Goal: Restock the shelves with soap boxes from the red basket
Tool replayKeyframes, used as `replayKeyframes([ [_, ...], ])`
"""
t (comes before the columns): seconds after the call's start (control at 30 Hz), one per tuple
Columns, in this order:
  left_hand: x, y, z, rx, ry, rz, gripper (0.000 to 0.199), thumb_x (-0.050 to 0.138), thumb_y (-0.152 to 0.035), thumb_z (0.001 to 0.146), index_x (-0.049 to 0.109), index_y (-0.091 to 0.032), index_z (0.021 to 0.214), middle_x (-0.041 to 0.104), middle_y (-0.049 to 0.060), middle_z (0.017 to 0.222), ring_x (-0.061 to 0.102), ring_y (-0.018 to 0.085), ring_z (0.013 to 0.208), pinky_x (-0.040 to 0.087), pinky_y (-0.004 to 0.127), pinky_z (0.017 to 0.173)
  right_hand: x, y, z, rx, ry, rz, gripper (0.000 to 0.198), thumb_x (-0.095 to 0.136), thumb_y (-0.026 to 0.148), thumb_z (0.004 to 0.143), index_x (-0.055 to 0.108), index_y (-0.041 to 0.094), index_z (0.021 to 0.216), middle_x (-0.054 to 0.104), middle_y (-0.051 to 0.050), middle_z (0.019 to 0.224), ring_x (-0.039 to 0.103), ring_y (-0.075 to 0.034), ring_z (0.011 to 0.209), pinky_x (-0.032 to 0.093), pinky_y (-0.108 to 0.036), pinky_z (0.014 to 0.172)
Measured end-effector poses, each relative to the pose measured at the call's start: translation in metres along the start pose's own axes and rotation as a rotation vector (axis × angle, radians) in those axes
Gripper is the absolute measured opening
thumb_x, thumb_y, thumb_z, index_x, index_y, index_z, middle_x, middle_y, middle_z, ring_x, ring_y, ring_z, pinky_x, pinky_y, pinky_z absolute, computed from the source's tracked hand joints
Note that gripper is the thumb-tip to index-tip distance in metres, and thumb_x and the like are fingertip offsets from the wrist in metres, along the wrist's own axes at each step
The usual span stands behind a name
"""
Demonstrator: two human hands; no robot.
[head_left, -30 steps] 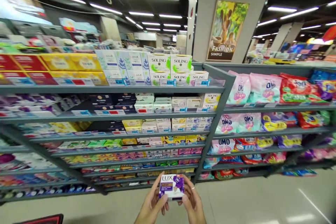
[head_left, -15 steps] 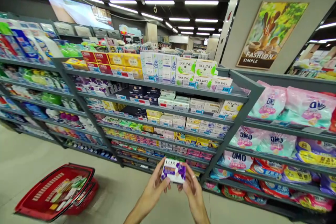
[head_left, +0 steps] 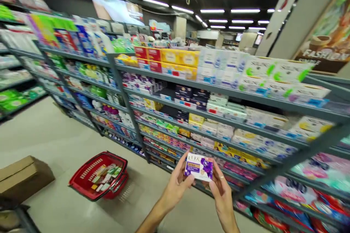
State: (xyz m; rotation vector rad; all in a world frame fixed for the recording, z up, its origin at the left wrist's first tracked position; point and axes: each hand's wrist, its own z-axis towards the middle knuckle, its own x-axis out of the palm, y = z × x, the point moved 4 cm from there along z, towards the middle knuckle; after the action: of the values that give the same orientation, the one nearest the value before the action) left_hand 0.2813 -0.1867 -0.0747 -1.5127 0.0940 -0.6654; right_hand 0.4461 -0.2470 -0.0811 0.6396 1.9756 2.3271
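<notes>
A small white and purple LUX soap box (head_left: 199, 167) is held up in front of the shelves, its printed face turned towards me. My left hand (head_left: 179, 178) grips its left end, thumb on the lower front edge. At the right end, my right hand (head_left: 221, 185) has its fingers around the side and its thumb near the bottom corner; a ring shows on one finger. The fingers behind the box are hidden. Below and to the left, a red shopping basket (head_left: 84, 174) holds several packets and stands on the floor, apart from both hands.
Grey shelving (head_left: 235, 93) stocked with boxed soaps runs across the view. Bottles (head_left: 101, 71) fill the shelves further left, and bagged detergent (head_left: 292, 189) is at the lower right. A cardboard box (head_left: 24, 178) sits on the floor at the far left.
My view has swung left, so the shelves and basket appear further right and the cardboard box has come into sight. Both hands still hold the soap box.
</notes>
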Motion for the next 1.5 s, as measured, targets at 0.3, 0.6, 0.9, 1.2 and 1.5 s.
replayKeyframes([
  [0.3, -0.222, 0.004, -0.012, -0.142, -0.137, 0.147, 0.100, 0.050, -0.074, 0.096, 0.008, -0.022, 0.171, 0.070, 0.008, 0.098, 0.058, 0.019, 0.081, 0.050, 0.031, 0.074, 0.192, -0.127, 0.038, 0.102, -0.060, -0.137, 0.087, 0.075, 0.072, 0.080, 0.059, 0.023, 0.151, 0.083, -0.009, 0.094, 0.072, -0.025, 0.066, 0.062, -0.036, 0.060],
  [0.6, -0.288, -0.041, 0.017, -0.195, -0.210, 0.296, 0.092, 0.036, -0.076, 0.099, 0.003, -0.027, 0.171, 0.065, 0.007, 0.106, 0.055, 0.020, 0.086, 0.050, 0.035, 0.084, 0.248, -0.164, 0.102, 0.138, 0.062, -0.187, 0.077, 0.073, 0.068, 0.085, 0.063, 0.023, 0.147, 0.079, -0.013, 0.120, 0.077, -0.028, 0.097, 0.065, -0.037, 0.084],
  [0.9, -0.329, -0.118, 0.072, 0.019, -0.306, 0.593, 0.067, 0.049, -0.054, 0.105, 0.032, -0.033, 0.166, 0.053, 0.010, 0.135, 0.056, 0.021, 0.110, 0.050, 0.036, 0.100, 0.292, -0.146, 0.185, -0.005, 0.220, -0.106, 0.060, 0.077, 0.044, 0.090, 0.062, 0.028, 0.146, 0.063, -0.012, 0.147, 0.071, -0.025, 0.118, 0.064, -0.037, 0.099],
  [1.2, -0.404, -0.200, 0.192, 0.322, -0.300, 0.424, 0.042, 0.075, -0.038, 0.092, 0.064, -0.019, 0.128, 0.073, 0.009, 0.117, 0.071, 0.021, 0.104, 0.058, 0.034, 0.093, 0.384, -0.086, 0.276, -0.313, 0.006, -0.224, 0.045, 0.080, 0.034, 0.089, 0.065, 0.023, 0.129, 0.074, -0.013, 0.129, 0.075, -0.025, 0.112, 0.064, -0.041, 0.099],
  [1.5, -0.439, -0.259, 0.281, 0.665, -0.217, 0.590, 0.028, 0.068, -0.032, 0.099, 0.074, -0.021, 0.124, 0.077, 0.009, 0.120, 0.072, 0.024, 0.114, 0.057, 0.041, 0.104, 0.443, -0.055, 0.334, -0.584, -0.289, -0.332, 0.040, 0.078, 0.031, 0.091, 0.065, 0.022, 0.127, 0.073, -0.012, 0.128, 0.072, -0.023, 0.117, 0.059, -0.045, 0.107],
])
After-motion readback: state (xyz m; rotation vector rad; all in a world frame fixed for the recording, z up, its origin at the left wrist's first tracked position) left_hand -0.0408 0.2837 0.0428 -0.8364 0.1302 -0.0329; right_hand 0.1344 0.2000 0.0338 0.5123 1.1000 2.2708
